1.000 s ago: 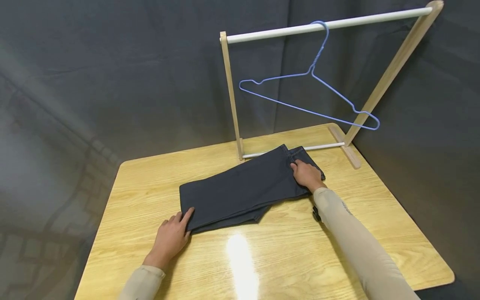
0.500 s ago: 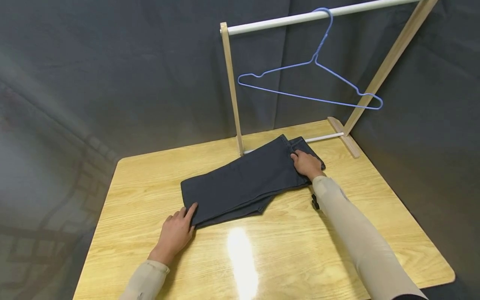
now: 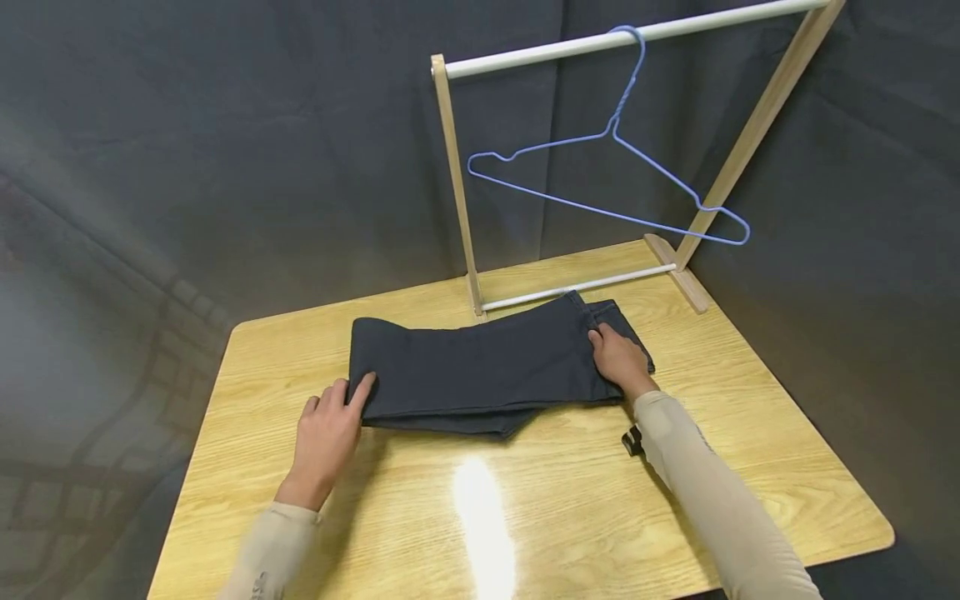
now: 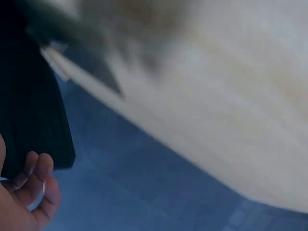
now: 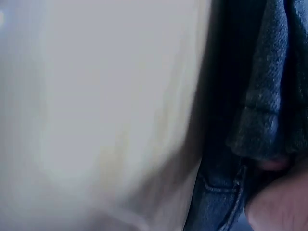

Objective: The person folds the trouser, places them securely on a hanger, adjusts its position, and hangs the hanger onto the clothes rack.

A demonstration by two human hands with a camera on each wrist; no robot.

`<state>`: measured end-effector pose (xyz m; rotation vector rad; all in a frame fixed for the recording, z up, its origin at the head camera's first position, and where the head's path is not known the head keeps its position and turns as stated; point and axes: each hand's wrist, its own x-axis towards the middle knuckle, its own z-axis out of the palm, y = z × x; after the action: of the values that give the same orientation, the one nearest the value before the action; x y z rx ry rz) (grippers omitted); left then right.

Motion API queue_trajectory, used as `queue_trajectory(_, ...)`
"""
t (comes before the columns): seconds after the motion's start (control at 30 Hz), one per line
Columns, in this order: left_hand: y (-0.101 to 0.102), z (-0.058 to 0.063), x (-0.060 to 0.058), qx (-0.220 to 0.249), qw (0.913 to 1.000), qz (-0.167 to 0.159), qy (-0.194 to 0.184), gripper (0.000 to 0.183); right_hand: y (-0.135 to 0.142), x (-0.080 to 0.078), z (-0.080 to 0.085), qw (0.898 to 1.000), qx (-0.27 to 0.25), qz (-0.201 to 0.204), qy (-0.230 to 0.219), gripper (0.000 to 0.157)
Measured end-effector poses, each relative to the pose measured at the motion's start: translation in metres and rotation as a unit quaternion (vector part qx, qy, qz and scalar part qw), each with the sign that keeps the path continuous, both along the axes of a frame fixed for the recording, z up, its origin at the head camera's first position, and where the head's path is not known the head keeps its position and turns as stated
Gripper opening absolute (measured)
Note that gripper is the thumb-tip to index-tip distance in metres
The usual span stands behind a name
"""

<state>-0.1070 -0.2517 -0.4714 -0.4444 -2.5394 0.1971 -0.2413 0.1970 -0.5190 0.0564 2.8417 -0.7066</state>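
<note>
Looks staged, studio-like (grey drapes (image 3: 315, 158) behind table (image 3: 600, 508)).

Blue hanger (image 3: 624, 97) hooked over white top rail (image 3: 540, 53) of wooden-sided rack (image 3: 756, 133) — wood-grain table (image 3: 600, 508) beneath, grey curtain (image 3: 300, 167) behind.

You see white glare streaking the glossy yellow wood-grain table (image 3: 600, 500), brightly lit in the head view. Your wrist views look bluish and blurred.

The sleeved left arm (image 3: 272, 537) and right arm (image 3: 716, 492) reach forward, well apart. The left hand (image 3: 326, 433) pinches with thumb (image 3: 363, 392) and curled fingers (image 4: 36, 179); the right hand (image 3: 621, 358) grips, farther forward.
</note>
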Motion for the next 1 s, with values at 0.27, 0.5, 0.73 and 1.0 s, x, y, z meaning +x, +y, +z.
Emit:
queue_trajectory(0.27,-0.018,-0.002,0.007,0.052,0.9974,0.043,0.024,0.054,-0.023,0.028,-0.002,1.000,-0.011,-0.009,0.003,0.050)
queue_trajectory(0.5,-0.031,-0.043,0.022,0.069,0.9789,0.097,-0.166,0.070,-0.034,0.035,0.001,1.000,0.001,-0.018,0.013,0.045)
queue_trajectory(0.73,-0.028,-0.052,0.021,0.106,0.9638,0.124,-0.211,0.077,-0.038,0.035,0.003,0.999,0.005,-0.011,0.033,0.046)
queue_trajectory(1.0,-0.023,-0.055,0.019,0.094,0.9736,0.091,-0.187,0.071,-0.034,0.039,0.017,0.993,-0.031,-0.014,0.114,0.042)
